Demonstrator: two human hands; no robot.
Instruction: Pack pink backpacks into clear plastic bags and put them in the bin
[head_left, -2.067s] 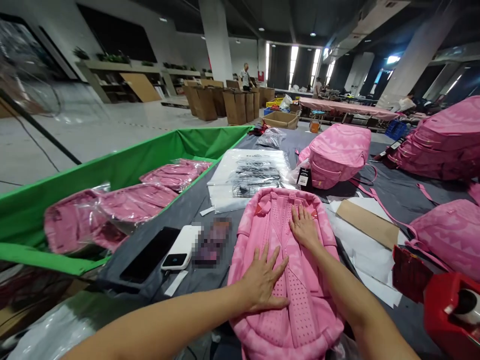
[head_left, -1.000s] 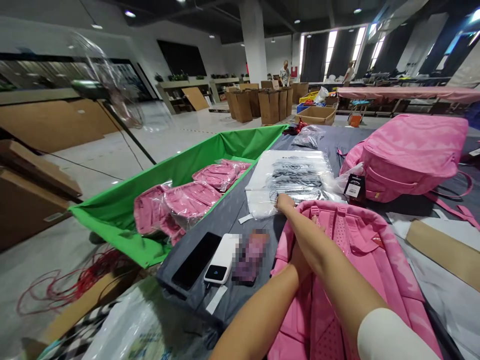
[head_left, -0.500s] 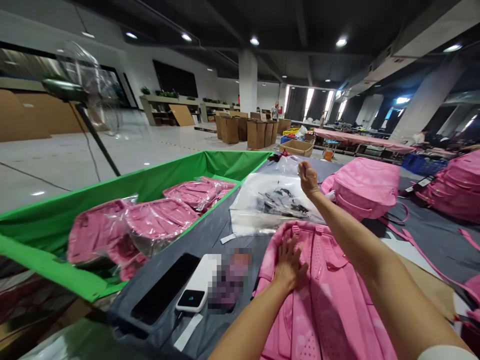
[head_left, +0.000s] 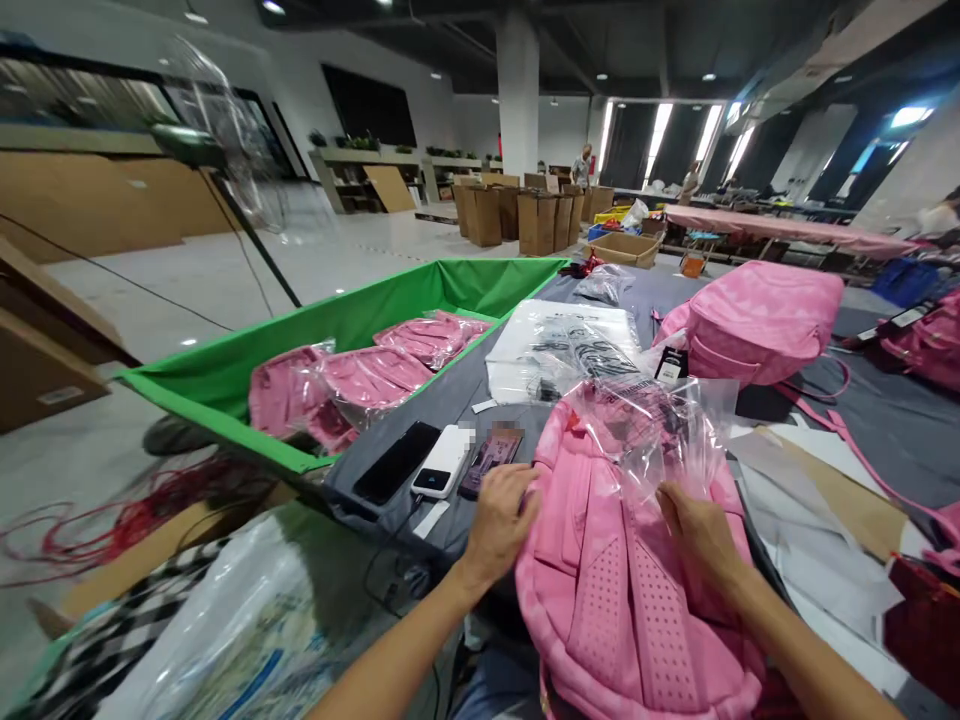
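Note:
A pink backpack (head_left: 600, 560) lies in front of me, its padded, perforated back panel and straps facing up. A clear plastic bag (head_left: 694, 425) is spread crumpled over its top end. My right hand (head_left: 697, 530) is closed on the near edge of this bag, above the backpack's right side. At the backpack's upper left edge, my left hand (head_left: 501, 525) has its fingers curled against the side; the fingertips are partly hidden. Just beyond, a stack of flat clear bags (head_left: 570, 340) with black print lies on the grey cloth.
Left of me, a green fabric bin (head_left: 300, 455) holds several bagged pink backpacks. A black phone (head_left: 399, 462), a white power bank (head_left: 442, 462) and a dark patterned object (head_left: 491, 460) lie near my left hand. Another pink backpack (head_left: 765, 320) stands at right, near cardboard sheets (head_left: 840, 490).
My right hand has come back from the bag stack and now holds a clear bag over the backpack. My left hand has moved from the backpack's top panel to its left edge. The view has shifted.

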